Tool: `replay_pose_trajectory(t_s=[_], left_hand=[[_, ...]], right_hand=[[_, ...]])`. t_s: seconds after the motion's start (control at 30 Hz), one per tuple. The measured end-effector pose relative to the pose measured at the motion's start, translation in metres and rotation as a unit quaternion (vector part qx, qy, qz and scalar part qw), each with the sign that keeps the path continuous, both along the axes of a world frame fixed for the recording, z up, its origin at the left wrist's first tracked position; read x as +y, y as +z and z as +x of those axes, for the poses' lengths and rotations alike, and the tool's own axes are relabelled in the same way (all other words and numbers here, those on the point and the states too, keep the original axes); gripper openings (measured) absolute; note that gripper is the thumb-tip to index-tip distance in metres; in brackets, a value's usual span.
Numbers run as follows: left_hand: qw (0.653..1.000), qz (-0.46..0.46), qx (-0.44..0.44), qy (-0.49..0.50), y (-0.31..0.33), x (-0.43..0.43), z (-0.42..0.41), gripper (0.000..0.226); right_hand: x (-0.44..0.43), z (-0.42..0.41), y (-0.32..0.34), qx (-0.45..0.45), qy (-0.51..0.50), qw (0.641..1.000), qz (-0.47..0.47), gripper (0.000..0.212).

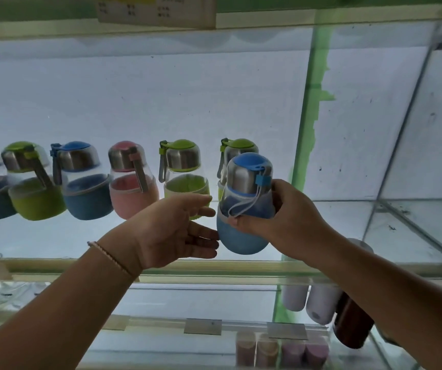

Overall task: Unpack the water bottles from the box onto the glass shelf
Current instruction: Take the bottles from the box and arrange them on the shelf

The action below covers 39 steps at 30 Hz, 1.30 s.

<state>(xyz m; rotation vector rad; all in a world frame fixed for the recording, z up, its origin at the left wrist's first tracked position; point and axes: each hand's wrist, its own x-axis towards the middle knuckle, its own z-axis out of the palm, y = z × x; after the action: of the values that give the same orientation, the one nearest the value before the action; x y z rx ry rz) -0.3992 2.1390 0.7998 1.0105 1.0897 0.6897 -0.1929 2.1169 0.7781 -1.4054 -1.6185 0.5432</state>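
Observation:
My right hand (292,220) grips a blue water bottle (244,236) with a steel cap and a white strap, held just above the glass shelf (214,265) near its front edge. My left hand (172,231) is open beside it, fingertips touching the bottle's blue sleeve. Along the shelf stands a row of several bottles: a green one (237,149) right behind the held bottle, another green one (182,166), a pink one (132,182), a blue one (85,180) and a green one (32,182). The box is out of view.
A green vertical frame post (308,129) and a glass divider bound the shelf bay on the right. A paper label (156,9) hangs from the shelf above. Below, white flasks (310,303) and a dark red flask (352,324) stand, with small pinkish cups (281,351).

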Motion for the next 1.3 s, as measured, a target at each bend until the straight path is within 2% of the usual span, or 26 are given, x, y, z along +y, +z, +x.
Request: replay_pose_trajectory(t_s=[0.13,0.27,0.4,0.57,0.77,0.87,1.1,1.3], left_hand=[[1.0,0.019,-0.008,-0.001,-0.002,-0.003,-0.002,0.045],[0.999,0.022,-0.043,0.016,-0.003,-0.007,-0.01,0.04],[0.996,0.023,-0.08,0.031,0.0,-0.011,-0.028,0.04],[0.989,0.039,-0.13,0.057,0.004,-0.023,-0.066,0.04],[0.982,0.052,-0.149,0.105,0.003,-0.051,-0.146,0.04],[0.98,0.065,-0.137,0.128,0.003,-0.07,-0.197,0.039],[0.96,0.108,-0.139,0.218,0.001,-0.126,-0.317,0.032],[0.934,0.134,-0.068,0.324,-0.016,-0.183,-0.41,0.029]], right_hand=[[0.0,-0.003,0.003,-0.016,0.007,1.0,-0.014,0.061],[-0.003,-0.005,0.004,0.004,0.015,1.0,-0.025,0.061],[-0.011,-0.007,0.011,-0.006,-0.002,1.0,-0.022,0.07],[-0.039,-0.02,0.027,-0.121,-0.091,0.984,0.095,0.095],[-0.074,-0.078,0.037,-0.2,-0.123,0.93,0.284,0.085],[-0.083,-0.124,0.038,-0.204,-0.096,0.922,0.314,0.079],[-0.08,-0.245,0.031,-0.21,-0.001,0.929,0.306,0.072],[-0.085,-0.355,0.018,-0.217,0.1,0.924,0.297,0.064]])
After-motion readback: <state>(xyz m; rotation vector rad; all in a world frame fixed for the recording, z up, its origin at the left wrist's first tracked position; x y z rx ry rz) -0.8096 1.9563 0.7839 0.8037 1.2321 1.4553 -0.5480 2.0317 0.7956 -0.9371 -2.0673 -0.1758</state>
